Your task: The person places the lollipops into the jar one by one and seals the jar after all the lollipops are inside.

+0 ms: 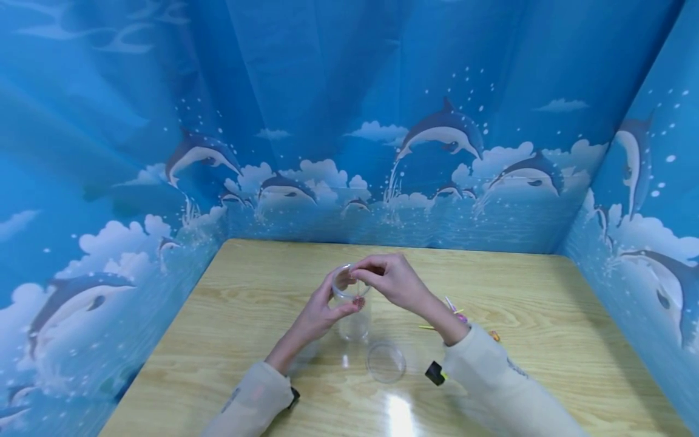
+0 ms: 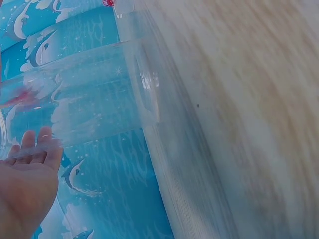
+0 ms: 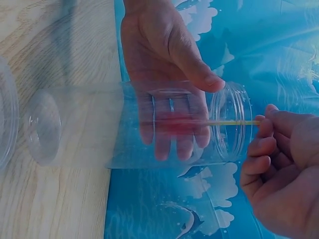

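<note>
My left hand [image 1: 322, 312] holds a clear plastic jar [image 1: 354, 328] near its neck, upright above the table. In the right wrist view the fingers of that hand lie behind the jar and the thumb rests at the near side below the rim. At the jar's mouth my right hand [image 1: 395, 282] pinches the end of a thin yellow stick [image 3: 232, 123]. This stick belongs to a lollipop with a red head [image 3: 174, 124], which hangs inside the jar's upper half. Blurred red also shows through the jar [image 2: 94, 94] in the left wrist view.
A round clear lid [image 1: 386, 362] lies on the wooden table [image 1: 546, 364] in front of the jar. Several colourful lollipops [image 1: 461, 317] lie to the right, partly hidden by my right forearm. Blue dolphin-print sheeting [image 1: 327, 121] stands behind the table and at its sides.
</note>
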`<action>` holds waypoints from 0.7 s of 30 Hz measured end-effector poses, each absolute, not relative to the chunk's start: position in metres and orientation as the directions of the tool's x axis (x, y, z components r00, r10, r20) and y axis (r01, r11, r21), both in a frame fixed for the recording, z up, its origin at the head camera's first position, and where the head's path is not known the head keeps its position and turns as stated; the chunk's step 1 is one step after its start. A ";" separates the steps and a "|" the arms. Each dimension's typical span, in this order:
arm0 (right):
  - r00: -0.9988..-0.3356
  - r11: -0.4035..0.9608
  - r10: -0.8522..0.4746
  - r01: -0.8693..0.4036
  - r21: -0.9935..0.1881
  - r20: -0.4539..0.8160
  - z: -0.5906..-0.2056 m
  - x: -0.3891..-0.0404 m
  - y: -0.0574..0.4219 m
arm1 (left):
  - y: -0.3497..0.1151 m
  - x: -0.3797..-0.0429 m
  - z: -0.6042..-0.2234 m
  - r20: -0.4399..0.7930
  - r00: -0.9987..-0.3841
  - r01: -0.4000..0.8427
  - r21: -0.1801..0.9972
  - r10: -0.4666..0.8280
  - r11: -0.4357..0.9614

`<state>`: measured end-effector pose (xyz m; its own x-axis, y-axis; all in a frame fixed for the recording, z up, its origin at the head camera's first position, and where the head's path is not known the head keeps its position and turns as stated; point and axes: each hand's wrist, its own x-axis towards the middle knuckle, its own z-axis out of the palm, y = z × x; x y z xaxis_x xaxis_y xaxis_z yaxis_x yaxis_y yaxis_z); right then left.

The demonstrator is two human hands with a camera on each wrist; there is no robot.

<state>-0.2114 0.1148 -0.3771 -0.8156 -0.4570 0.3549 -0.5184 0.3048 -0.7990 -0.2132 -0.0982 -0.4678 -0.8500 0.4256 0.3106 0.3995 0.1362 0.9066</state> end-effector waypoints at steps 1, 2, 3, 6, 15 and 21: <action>-0.817 0.307 -0.455 -0.518 -0.798 0.355 -0.377 -0.211 0.116 | -0.098 -0.213 -0.468 0.311 -0.850 0.400 0.906 0.425 0.137; -0.818 0.310 -0.452 -0.519 -0.797 0.356 -0.377 -0.211 0.117 | -0.098 -0.213 -0.468 0.309 -0.851 0.398 0.907 0.425 0.138; -0.821 0.314 -0.447 -0.517 -0.796 0.357 -0.377 -0.210 0.119 | -0.097 -0.213 -0.468 0.308 -0.852 0.397 0.907 0.423 0.139; -0.832 0.325 -0.419 -0.511 -0.796 0.364 -0.375 -0.207 0.130 | -0.096 -0.213 -0.468 0.306 -0.855 0.395 0.908 0.418 0.144; -0.901 0.418 -0.298 -0.420 -0.805 0.315 -0.372 -0.188 0.200 | -0.095 -0.215 -0.468 0.344 -0.843 0.436 0.887 0.414 0.151; -0.939 0.492 -0.225 -0.341 -0.801 0.261 -0.384 -0.169 0.253 | -0.095 -0.215 -0.468 0.339 -0.843 0.430 0.891 0.418 0.146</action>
<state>-0.1686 0.2527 -0.3839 -0.9386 -0.2251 0.2613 -0.3410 0.4919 -0.8011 -0.2154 -0.0954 -0.4682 -0.8429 0.4181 0.3387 0.4304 0.1463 0.8907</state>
